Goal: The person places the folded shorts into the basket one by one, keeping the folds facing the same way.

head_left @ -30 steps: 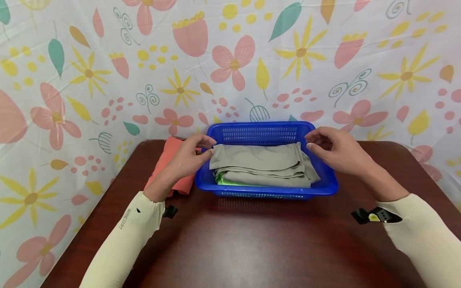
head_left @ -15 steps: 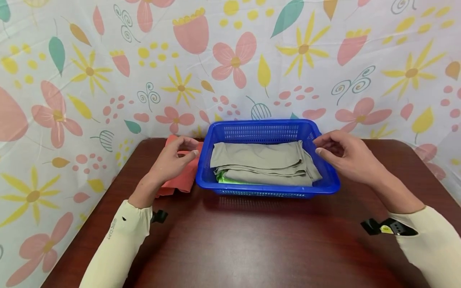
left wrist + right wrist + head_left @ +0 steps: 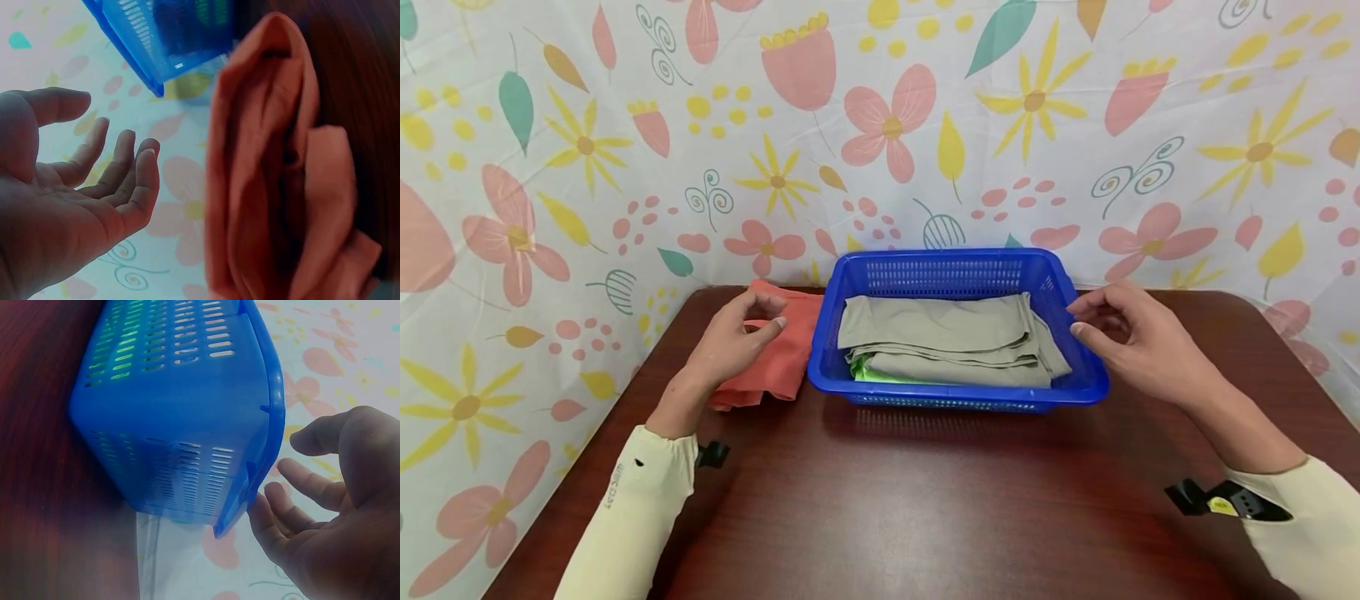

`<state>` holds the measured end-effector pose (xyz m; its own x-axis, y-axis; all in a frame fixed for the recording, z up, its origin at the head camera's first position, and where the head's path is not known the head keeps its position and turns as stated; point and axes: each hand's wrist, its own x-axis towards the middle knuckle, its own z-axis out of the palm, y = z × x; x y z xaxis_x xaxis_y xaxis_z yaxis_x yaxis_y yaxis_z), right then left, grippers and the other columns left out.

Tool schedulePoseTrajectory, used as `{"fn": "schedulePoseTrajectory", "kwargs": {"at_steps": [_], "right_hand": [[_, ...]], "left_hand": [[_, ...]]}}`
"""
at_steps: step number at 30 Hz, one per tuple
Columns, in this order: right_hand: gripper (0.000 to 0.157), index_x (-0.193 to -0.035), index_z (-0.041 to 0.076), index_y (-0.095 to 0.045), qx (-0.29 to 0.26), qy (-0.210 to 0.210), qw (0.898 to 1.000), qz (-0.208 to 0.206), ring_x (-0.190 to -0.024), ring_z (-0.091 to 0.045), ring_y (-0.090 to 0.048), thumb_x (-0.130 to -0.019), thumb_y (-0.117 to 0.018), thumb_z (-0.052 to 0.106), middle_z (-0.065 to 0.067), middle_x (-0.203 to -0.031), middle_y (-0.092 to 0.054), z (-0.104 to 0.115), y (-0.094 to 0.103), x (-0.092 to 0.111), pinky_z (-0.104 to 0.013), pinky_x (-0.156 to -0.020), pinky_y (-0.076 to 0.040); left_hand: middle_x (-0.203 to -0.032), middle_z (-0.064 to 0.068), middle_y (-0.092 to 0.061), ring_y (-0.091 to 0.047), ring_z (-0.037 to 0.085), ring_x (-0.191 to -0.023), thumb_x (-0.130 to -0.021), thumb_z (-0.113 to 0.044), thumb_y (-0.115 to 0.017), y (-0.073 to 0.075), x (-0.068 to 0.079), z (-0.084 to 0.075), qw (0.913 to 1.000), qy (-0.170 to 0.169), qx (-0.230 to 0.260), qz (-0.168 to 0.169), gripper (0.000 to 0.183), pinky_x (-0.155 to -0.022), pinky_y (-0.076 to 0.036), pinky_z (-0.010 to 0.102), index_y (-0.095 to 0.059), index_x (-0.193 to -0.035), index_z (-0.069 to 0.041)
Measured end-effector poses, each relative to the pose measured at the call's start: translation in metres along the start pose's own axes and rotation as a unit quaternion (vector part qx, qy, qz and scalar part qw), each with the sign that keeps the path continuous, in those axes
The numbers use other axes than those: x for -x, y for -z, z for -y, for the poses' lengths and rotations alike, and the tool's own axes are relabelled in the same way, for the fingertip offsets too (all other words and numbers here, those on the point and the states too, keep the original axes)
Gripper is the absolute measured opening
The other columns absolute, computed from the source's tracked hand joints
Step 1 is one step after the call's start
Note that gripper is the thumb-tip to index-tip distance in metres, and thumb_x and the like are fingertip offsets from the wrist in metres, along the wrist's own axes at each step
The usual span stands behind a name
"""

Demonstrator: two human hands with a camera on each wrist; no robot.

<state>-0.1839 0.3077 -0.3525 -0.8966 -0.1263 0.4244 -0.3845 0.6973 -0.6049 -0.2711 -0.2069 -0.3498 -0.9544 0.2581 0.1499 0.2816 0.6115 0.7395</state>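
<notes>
At left, nothing is held by the loosely spread left hand (image 3: 722,346); coral cloth (image 3: 790,354) beside the blue basket (image 3: 955,394) could be unfolded if one layer's snagged. Basket could be nudged by the right hand (image 3: 1153,346), also spread, empty.

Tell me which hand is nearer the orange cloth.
Left. The left hand hovers above the orange cloth, apart from it; the right hand is across the blue basket, by its right rim.

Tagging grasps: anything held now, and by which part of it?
Nothing held: left hand empty near the red cloth, right hand empty by the basket.
</notes>
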Motion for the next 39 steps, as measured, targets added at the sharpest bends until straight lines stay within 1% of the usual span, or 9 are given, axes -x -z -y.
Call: {"fn": "schedulePoseTrajectory", "kwargs": {"at_steps": [4, 8, 14, 18, 24, 28, 32, 36, 39], "right_hand": [[0.023, -0.117, 0.003, -0.069, 0.002, -0.005, 1.000, -0.003, -0.093, 0.005, -0.057, -0.095, -0.076, 0.002, -0.010, -0.114, -0.065, -0.001, 0.001, 0.007, -0.002, -0.083, -0.042], [0.021, -0.113, 0.002, -0.070, -0.005, 0.005, 1.000, -0.008, -0.094, 0.006, -0.058, -0.093, -0.076, -0.003, -0.009, -0.111, -0.062, -0.001, 0.000, 0.014, -0.003, -0.082, -0.043], [0.023, -0.111, -0.001, -0.070, -0.025, 0.005, 1.000, -0.012, -0.096, 0.003, -0.059, -0.090, -0.075, -0.010, -0.010, -0.114, -0.057, -0.001, -0.002, 0.025, -0.002, -0.083, -0.045], [0.025, -0.115, -0.003, -0.068, -0.027, -0.002, 1.000, -0.002, -0.097, 0.002, -0.057, -0.092, -0.074, -0.010, -0.013, -0.118, -0.052, -0.002, -0.003, 0.032, -0.002, -0.080, -0.046], [0.033, -0.123, -0.005, -0.063, -0.024, -0.004, 1.000, 0.005, -0.099, -0.004, -0.054, -0.093, -0.073, -0.011, -0.017, -0.124, -0.046, -0.004, -0.007, 0.037, -0.002, -0.080, -0.045], [0.038, -0.128, -0.006, -0.059, -0.035, -0.008, 0.999, 0.014, -0.100, -0.002, -0.053, -0.093, -0.072, -0.013, -0.023, -0.128, -0.041, -0.003, -0.010, 0.041, -0.001, -0.080, -0.045], [0.042, -0.134, -0.006, -0.056, -0.037, -0.020, 0.999, 0.023, -0.104, 0.001, -0.051, -0.094, -0.072, -0.010, -0.025, -0.130, -0.038, -0.003, -0.012, 0.044, -0.001, -0.080, -0.045], [0.050, -0.140, -0.007, -0.052, -0.037, -0.018, 0.999, 0.016, -0.105, -0.001, -0.049, -0.094, -0.072, -0.010, -0.026, -0.131, -0.041, -0.004, -0.013, 0.045, -0.001, -0.081, -0.044], [0.058, -0.146, -0.009, -0.047, -0.038, -0.018, 0.999, 0.016, -0.104, -0.001, -0.050, -0.094, -0.073, -0.010, -0.026, -0.131, -0.045, -0.005, -0.013, 0.045, 0.000, -0.081, -0.043]], "left_hand": [[-0.133, 0.017, -0.063, -0.061, 0.031, -0.126, -0.106, -0.023, -0.067, 0.002, 0.001, 0.008, 0.9996, 0.000, -0.028, -0.004, 0.030, -0.104, -0.050, 0.056, -0.062, -0.130, -0.006], [-0.132, 0.017, -0.063, -0.061, 0.034, -0.124, -0.106, -0.023, -0.067, 0.003, 0.002, 0.016, 0.9982, 0.011, -0.058, -0.011, 0.032, -0.103, -0.052, 0.056, -0.062, -0.131, -0.005], [-0.134, 0.016, -0.059, -0.058, 0.037, -0.127, -0.106, -0.022, -0.066, 0.006, 0.003, 0.026, 0.9963, 0.027, -0.080, -0.015, 0.032, -0.107, -0.049, 0.057, -0.062, -0.132, -0.004], [-0.137, 0.019, -0.057, -0.056, 0.039, -0.130, -0.106, -0.023, -0.066, 0.008, 0.002, 0.031, 0.9960, 0.032, -0.082, -0.012, 0.037, -0.110, -0.047, 0.058, -0.059, -0.136, -0.002], [-0.144, 0.023, -0.051, -0.046, 0.042, -0.137, -0.107, -0.022, -0.065, 0.010, 0.002, 0.042, 0.9954, 0.030, -0.090, -0.017, 0.042, -0.113, -0.041, 0.060, -0.055, -0.141, 0.000], [-0.151, 0.028, -0.043, -0.040, 0.044, -0.142, -0.107, -0.022, -0.064, 0.013, 0.002, 0.050, 0.9946, 0.035, -0.096, -0.016, 0.043, -0.111, -0.039, 0.061, -0.055, -0.143, 0.000], [-0.154, 0.030, -0.038, -0.035, 0.046, -0.144, -0.107, -0.024, -0.063, 0.017, 0.003, 0.055, 0.9936, 0.053, -0.099, -0.009, 0.047, -0.112, -0.038, 0.062, -0.053, -0.147, 0.000], [-0.153, 0.031, -0.038, -0.037, 0.047, -0.142, -0.108, -0.027, -0.062, 0.019, 0.002, 0.059, 0.9929, 0.062, -0.101, 0.001, 0.052, -0.112, -0.038, 0.062, -0.049, -0.149, 0.001], [-0.152, 0.032, -0.040, -0.043, 0.047, -0.139, -0.108, -0.026, -0.062, 0.021, 0.001, 0.063, 0.9932, 0.066, -0.095, 0.015, 0.055, -0.113, -0.040, 0.062, -0.045, -0.152, 0.003]]}}
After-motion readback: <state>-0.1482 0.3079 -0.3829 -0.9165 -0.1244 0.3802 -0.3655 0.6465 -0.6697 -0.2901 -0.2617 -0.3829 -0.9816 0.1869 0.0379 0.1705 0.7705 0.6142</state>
